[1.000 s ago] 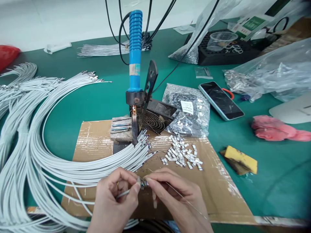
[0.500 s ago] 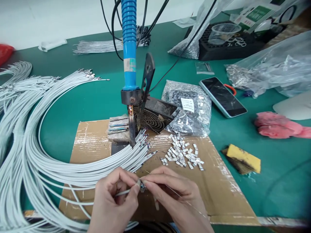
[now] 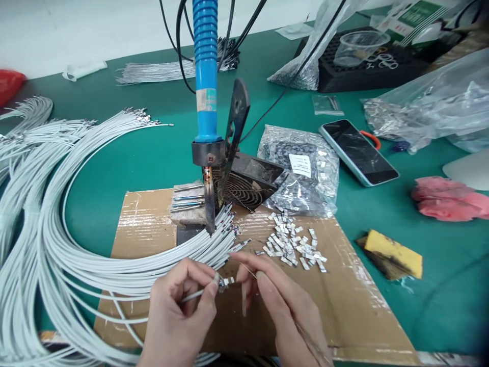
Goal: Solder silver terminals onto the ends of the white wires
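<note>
My left hand (image 3: 183, 311) pinches the end of a white cable (image 3: 193, 295), and a small metal connector (image 3: 226, 282) sticks out past its fingertips. Just to the right, apart from the connector, my right hand (image 3: 282, 306) holds a thin wire (image 3: 249, 271) between thumb and fingers. A thick bundle of white cables (image 3: 153, 262) curves in from the left, its ends lying under the tip of a blue-handled soldering iron (image 3: 206, 117). Small metal pieces (image 3: 284, 242) lie scattered on the cardboard (image 3: 344, 306) beyond my right hand.
A dark stand (image 3: 244, 188) holds the iron above a block with metal rods (image 3: 187, 201). Behind the metal pieces lies a plastic bag (image 3: 300, 168). To the right are a phone (image 3: 359, 152), a yellow sponge (image 3: 395, 254) and a pink cloth (image 3: 449, 199).
My right hand has drawn back to the right from the connector, and its fingers have shifted on the wire. The connector shows more fully at my left fingertips. The view has shifted slightly.
</note>
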The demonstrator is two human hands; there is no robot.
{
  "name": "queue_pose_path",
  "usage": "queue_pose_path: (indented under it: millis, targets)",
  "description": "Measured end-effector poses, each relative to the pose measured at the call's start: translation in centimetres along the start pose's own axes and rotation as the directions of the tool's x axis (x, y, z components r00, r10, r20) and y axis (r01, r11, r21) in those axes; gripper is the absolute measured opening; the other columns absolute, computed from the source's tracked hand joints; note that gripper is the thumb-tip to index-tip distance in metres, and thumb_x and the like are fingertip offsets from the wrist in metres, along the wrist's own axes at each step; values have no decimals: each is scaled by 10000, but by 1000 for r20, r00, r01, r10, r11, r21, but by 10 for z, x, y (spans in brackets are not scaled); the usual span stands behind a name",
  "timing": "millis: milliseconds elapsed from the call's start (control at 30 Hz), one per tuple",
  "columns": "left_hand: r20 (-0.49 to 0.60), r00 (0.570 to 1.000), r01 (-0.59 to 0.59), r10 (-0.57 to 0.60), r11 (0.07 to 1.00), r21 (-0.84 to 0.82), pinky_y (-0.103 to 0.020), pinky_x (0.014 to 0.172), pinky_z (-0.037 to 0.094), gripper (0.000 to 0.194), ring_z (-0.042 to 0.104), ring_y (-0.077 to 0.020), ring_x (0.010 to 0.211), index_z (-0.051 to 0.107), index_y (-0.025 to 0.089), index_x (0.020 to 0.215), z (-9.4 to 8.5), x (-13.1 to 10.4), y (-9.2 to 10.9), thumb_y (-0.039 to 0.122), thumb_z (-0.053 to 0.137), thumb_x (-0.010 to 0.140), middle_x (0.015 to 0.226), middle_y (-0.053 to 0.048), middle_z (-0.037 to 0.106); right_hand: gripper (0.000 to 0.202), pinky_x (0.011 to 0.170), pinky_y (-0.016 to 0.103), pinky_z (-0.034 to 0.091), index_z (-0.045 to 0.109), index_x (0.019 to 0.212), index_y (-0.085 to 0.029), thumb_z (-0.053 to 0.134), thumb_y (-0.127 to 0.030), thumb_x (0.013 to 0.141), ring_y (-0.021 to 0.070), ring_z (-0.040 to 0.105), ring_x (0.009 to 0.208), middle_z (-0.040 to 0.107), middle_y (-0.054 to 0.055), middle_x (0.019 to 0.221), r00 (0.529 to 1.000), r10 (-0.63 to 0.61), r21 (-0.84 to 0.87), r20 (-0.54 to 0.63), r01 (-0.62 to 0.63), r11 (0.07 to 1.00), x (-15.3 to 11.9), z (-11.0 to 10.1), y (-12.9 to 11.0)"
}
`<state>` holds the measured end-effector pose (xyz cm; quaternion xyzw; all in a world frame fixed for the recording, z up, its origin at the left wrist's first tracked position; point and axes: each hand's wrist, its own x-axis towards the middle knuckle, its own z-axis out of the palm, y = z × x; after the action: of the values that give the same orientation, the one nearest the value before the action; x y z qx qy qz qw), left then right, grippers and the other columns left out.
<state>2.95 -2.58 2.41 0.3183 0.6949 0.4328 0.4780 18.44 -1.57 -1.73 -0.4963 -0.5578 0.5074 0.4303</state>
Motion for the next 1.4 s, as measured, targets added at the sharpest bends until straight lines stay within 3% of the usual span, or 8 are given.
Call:
queue_pose_path:
  millis: [133,267,367,467,600,1033,1200,1400]
  targets:
    - [-32,999,-35,35,999,13,-203,487,233,156,355,-58,496,654,168,627,-2,5,0,224,776,707,775,-19,709,164,558,193,487,579,1002,-273,452,-335,1085,128,582,596,612,-41,763,994,47,-101,-99,-57,993,-2,3,3]
    - [-53,997,-62,64,998,28,-221,465,238,134,345,-70,483,666,185,624,-4,11,1,220,767,704,780,-21,719,282,608,214,456,452,790,-254,432,-261,1072,136,538,641,503,-39,737,995,-85,-212,-59,71,975,5,2,-3]
    - [-78,994,-77,79,997,29,-218,451,251,137,444,-96,522,660,197,618,-4,15,3,219,761,708,774,-24,718,223,774,232,515,504,817,-251,496,-185,1029,163,667,891,658,14,974,982,-183,-190,-47,171,967,10,4,-7]
    - [-97,991,-90,91,996,21,-201,457,284,144,571,-130,632,657,199,621,-3,17,6,214,760,720,765,-22,704,208,839,258,546,552,805,-251,571,-158,990,201,727,1026,741,54,1130,983,-136,-114,-120,123,986,11,13,-11]
    - [-104,989,-109,109,994,4,-187,495,356,142,587,-120,635,672,197,623,-1,21,7,210,757,736,760,-11,699,209,720,187,576,593,766,-255,636,-158,946,176,785,970,807,36,1090,981,-49,-24,-187,45,999,10,23,-16]
    - [-116,983,-143,141,990,-8,-197,452,302,137,615,-141,691,677,210,632,4,27,10,202,752,746,778,-18,734,212,708,165,606,572,734,-264,648,-177,911,161,825,915,839,2,1072,981,19,1,-191,-19,1000,20,20,-22]
    - [-97,983,-156,156,988,5,-203,454,298,142,624,-156,729,670,206,656,3,29,10,199,746,775,790,-26,725,226,859,201,596,600,708,-264,655,-185,912,155,812,919,846,-10,1028,980,4,-32,-198,-10,999,24,20,-23]
    - [-38,979,-200,201,979,37,-186,485,361,164,611,-130,698,669,209,696,-2,34,5,190,707,854,808,-12,727,216,792,176,613,611,698,-271,660,-234,905,155,814,911,845,-10,1037,974,92,35,-206,-86,996,28,22,-25]
